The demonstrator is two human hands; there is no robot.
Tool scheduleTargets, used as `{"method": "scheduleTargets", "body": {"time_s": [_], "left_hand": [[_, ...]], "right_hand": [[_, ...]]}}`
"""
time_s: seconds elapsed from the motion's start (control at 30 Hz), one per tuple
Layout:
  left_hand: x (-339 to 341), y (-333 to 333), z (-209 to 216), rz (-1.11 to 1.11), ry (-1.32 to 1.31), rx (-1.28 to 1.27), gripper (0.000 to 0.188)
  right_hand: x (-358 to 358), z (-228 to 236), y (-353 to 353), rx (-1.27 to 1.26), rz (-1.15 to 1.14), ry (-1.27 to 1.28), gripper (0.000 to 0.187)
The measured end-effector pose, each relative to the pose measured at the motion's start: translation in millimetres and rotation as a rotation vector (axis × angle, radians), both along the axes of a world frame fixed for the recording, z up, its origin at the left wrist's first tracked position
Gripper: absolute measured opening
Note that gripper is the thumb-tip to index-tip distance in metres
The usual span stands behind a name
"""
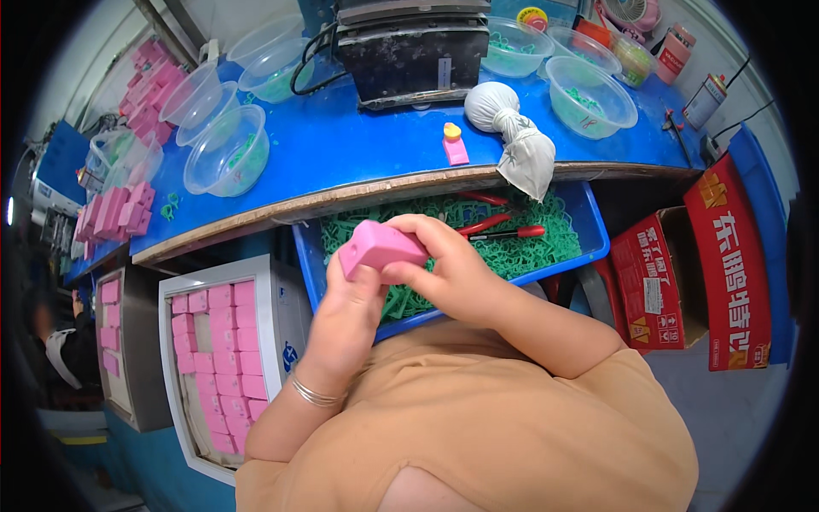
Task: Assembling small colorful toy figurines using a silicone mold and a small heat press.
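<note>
A pink block [381, 246] with a small hole in its end is held up between both my hands. My left hand [345, 299] is closed on its near left side, with bracelets at the wrist. My right hand [445, 260] pinches its right end, fingers on top and thumb below. Beneath them sits a blue tray [597, 224] full of small green plastic pieces [546, 247]. Among these lie a red-handled tool [485, 224] and a black stick-like tool with a red end [516, 233]. Beyond the tray, a small pink piece with a yellow top [455, 149] stands on the blue table.
A tied white cloth bundle [512, 128] hangs over the table edge. Clear bowls [229, 154] flank a black machine [414, 60]. Lower left, a white-framed box [286, 341] holds rows of pink blocks. More pink blocks [111, 213] are stacked far left. A red carton [653, 282] stands right.
</note>
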State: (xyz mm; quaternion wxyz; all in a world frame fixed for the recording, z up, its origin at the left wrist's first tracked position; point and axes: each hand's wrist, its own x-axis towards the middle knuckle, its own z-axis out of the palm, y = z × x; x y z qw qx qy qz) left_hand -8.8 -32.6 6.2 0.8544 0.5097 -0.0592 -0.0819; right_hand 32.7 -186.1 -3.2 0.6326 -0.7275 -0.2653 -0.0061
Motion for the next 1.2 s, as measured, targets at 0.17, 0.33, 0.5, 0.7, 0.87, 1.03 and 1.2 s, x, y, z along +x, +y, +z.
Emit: {"method": "scheduleTargets", "body": {"time_s": [0.17, 0.33, 0.5, 0.7, 0.87, 1.03, 1.2], "left_hand": [[6.1, 8.5, 11.8, -0.113, -0.284, 0.387, 0.064], [8.8, 8.3, 6.1, 0.075, -0.293, 0.587, 0.059], [7.1, 5.6, -6.1, 0.089, -0.506, 0.829, 0.062], [5.9, 1.5, -10.0, 0.113, -0.497, 0.847, 0.071], [4.0, -1.5, -24.6, 0.069, -0.207, 0.437, 0.076], [-1.4, -2.4, -17.2, 0.048, -0.243, 0.289, 0.068], [2.8, 1.2, -15.3, 0.154, -0.031, -0.124, 0.061]], "right_hand": [[1.8, -5.9, -15.5, 0.475, 0.499, 0.715, 0.037], [2.6, -14.9, -7.1, 0.475, 0.332, 0.686, 0.044], [1.2, -8.0, -0.6, 0.267, 0.237, 0.698, 0.042], [-9.0, -2.6, 7.3, 0.399, 0.149, 0.547, 0.032], [-13.7, 5.1, 11.2, 0.463, 0.159, 0.549, 0.03], [-15.8, 4.3, 11.3, 0.531, 0.185, 0.596, 0.035], [-18.1, 11.4, 13.3, 0.652, 0.181, 0.813, 0.039]]}}
